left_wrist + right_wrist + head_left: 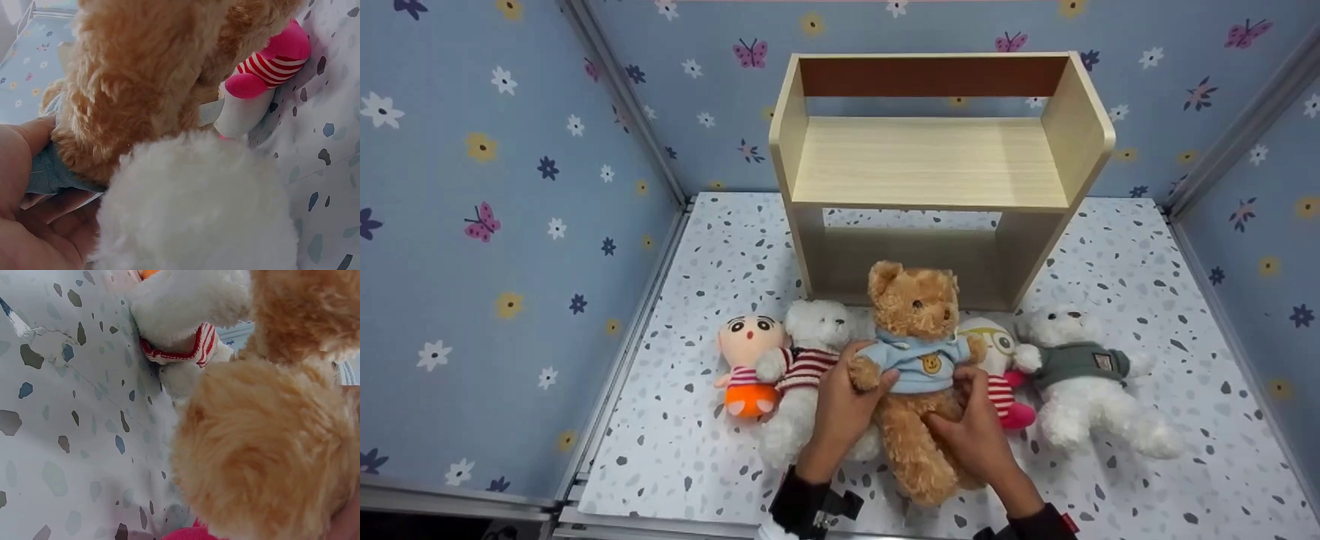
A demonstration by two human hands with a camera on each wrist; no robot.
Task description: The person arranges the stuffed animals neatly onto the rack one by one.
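The brown bear (916,367) has curly tan fur, a round head with two ears, and a pale blue top with a small yellow badge on the chest. It is held upright in the middle of the speckled floor (712,247), nearer the front edge than the back, just in front of the shelf (937,161).

The left hand (840,409) grips the bear's side under one arm, thumb curled over the blue top. The right hand (971,431) clasps the other side at the hip and leg, fingers bent round the fur.

The pale wooden shelf stands at the back edge, open and bare, with blue flowered walls (495,225) behind and to both sides. A white bear in a grey top (1084,382) lies toward the right edge. A white bear in a striped top (806,367) lies touching the brown bear's left side, and a doll in red stripes with pink legs (1001,375) sits pressed against its other side. A small doll with an orange bottom (746,360) lies furthest left in the row.
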